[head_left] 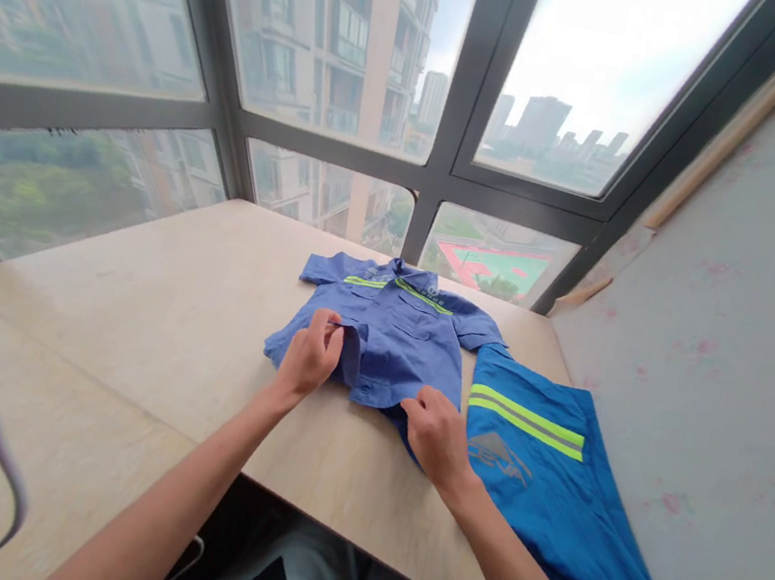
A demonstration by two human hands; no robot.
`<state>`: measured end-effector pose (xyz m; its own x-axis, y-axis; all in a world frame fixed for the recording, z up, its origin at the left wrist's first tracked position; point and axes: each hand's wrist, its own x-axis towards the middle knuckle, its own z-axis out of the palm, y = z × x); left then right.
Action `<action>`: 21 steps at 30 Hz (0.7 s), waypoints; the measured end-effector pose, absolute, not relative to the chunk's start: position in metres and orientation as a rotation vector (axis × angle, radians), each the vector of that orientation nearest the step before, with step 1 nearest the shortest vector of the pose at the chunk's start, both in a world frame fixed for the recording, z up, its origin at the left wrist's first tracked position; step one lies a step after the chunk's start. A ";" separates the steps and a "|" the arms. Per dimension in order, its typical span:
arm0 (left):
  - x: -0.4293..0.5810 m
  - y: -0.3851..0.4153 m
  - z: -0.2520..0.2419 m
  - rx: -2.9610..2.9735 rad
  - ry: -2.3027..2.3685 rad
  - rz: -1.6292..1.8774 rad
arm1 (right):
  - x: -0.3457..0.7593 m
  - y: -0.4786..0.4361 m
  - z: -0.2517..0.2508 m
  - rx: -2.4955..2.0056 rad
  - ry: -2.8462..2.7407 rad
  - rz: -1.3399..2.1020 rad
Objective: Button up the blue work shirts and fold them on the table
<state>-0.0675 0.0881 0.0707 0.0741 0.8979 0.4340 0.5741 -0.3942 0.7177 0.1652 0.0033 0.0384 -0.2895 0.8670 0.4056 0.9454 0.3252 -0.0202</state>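
A blue-violet short-sleeved work shirt [414, 350] with yellow-green reflective strips lies front side up, its collar toward the window. My left hand [311, 354] pinches the shirt's front lower edge, lifting it so the cloth bends up beside the fingers. With fingers closed, my right hand [436, 431] grips the hem farther right, where dark blue cloth shows underneath. Beside the right hand lies a brighter blue garment [530, 455] with a wide reflective band and a grey printed logo; the shirt's right-hand sleeve touches its upper corner.
The pale tabletop [133, 285] reaches to the window frame [337, 149] at the back. A papered wall [730, 390] bounds the right side. A grey cable [10, 474] curves over the table at the lower left. My legs [322, 578] are below the front edge.
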 end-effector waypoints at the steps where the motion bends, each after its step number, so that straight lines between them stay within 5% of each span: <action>1: -0.070 0.092 0.065 2.079 1.411 1.193 | 0.162 0.002 0.037 -1.717 -2.304 -0.264; 8: -0.106 0.100 0.038 2.738 1.128 0.442 | 0.144 -0.006 0.045 -1.823 -2.436 -0.041; 21: -0.157 0.109 0.038 3.100 1.291 0.028 | 0.148 0.013 0.023 -1.773 -2.641 -0.087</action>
